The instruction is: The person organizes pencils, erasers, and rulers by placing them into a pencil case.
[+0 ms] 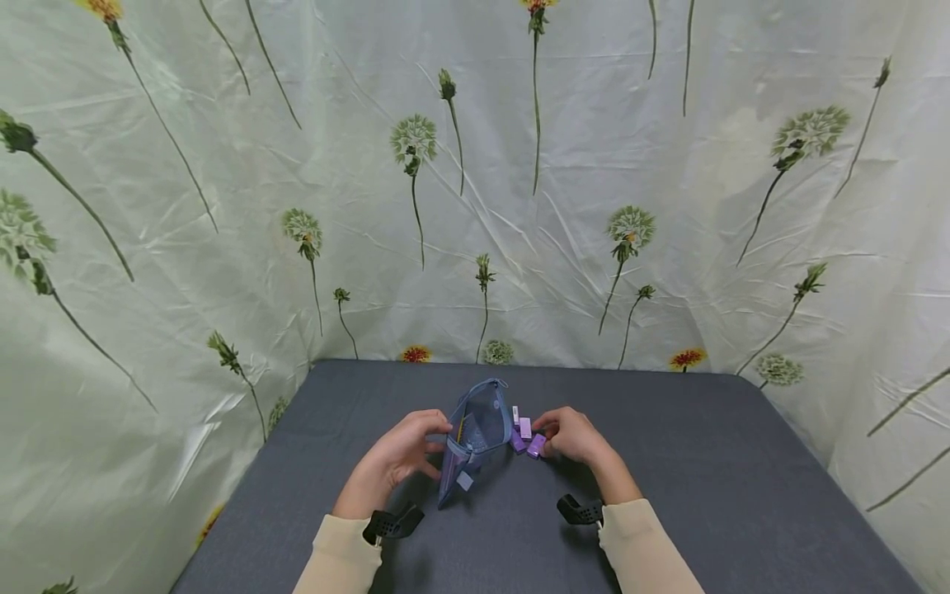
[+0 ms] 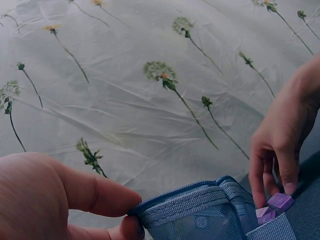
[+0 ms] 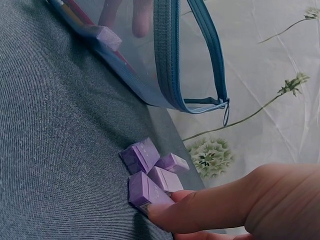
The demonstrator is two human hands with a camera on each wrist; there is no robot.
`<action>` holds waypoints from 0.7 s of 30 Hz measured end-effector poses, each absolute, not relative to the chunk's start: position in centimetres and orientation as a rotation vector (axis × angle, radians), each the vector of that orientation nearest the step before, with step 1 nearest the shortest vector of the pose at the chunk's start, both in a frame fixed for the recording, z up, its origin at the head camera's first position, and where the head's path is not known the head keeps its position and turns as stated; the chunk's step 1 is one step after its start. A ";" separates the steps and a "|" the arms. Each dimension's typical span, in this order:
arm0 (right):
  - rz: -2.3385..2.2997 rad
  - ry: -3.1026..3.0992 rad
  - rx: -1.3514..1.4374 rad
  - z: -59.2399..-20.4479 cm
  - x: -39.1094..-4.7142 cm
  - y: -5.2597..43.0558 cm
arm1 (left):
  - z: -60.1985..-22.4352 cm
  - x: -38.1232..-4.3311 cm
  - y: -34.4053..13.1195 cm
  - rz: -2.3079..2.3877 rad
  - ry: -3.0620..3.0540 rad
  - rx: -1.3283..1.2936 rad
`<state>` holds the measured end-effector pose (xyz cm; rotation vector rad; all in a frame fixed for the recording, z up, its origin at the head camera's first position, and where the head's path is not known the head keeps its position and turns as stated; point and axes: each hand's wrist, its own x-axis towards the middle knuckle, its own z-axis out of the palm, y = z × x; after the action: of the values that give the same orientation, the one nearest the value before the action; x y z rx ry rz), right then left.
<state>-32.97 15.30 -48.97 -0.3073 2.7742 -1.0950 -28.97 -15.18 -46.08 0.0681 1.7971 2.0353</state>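
My left hand pinches the rim of a blue mesh zipper pouch between thumb and fingers. The pouch stands with its zipped mouth open. Through the see-through side show a small pale purple block and long thin items, pencil-like, along the bottom. Just right of the pouch lies a cluster of several small purple blocks, like wrapped erasers. My right hand pinches the nearest purple block, thumb on its near end; the other fingers are partly hidden. Another purple block lies beside it.
A dark grey cloth-covered table lies under everything. Behind it hangs a pale curtain printed with dandelions. Black bands sit on both wrists, below cream sleeves.
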 end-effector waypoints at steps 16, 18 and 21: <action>-1.069 2.789 -0.313 -49.8 -33.3 15.5 | -46.1 -29.0 -15.1 2.042 1.788 0.062; -1.074 2.787 -0.318 -49.8 -33.3 15.5 | -46.0 -29.0 -15.1 2.043 1.789 0.058; -1.083 2.780 -0.332 -49.9 -33.4 15.6 | -45.9 -28.9 -15.0 2.042 1.794 0.058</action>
<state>-33.37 15.57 -49.89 -0.3319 2.7797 -1.0828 -28.93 -15.02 -45.91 0.0576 1.7945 2.0421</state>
